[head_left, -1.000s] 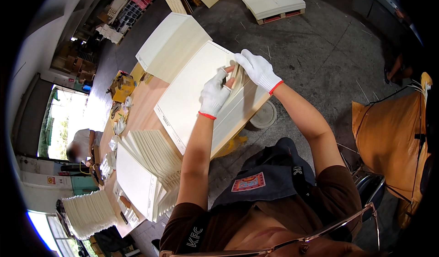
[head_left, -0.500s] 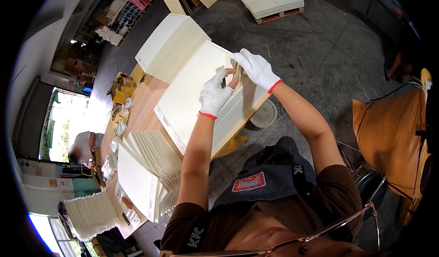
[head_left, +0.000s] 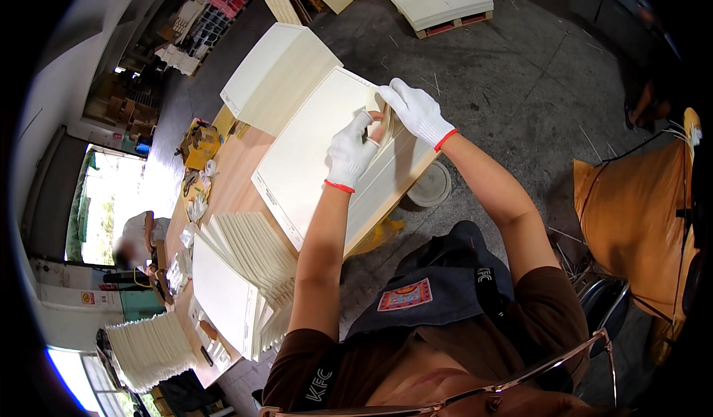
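Looking down through the head camera, I am seeing both gloved hands working at the far edge of a large cream board (head_left: 312, 157) that is lying flat on the wooden tabletop (head_left: 234, 168). My left hand (head_left: 350, 153) is pinching a small pale strip (head_left: 380, 120) near the board's upper right corner, fingers closed on it. My right hand (head_left: 417, 109) is curling over the same strip from the other side, also gripping it. A thick block of cream sheets (head_left: 278, 75) is lying just beyond the board, touching it. Nearer to me, a fanned stack of folded cream sheets (head_left: 241, 276) is standing on the tabletop. A round white lid (head_left: 431, 185) is sitting on the concrete floor (head_left: 512, 83) beside the tabletop.
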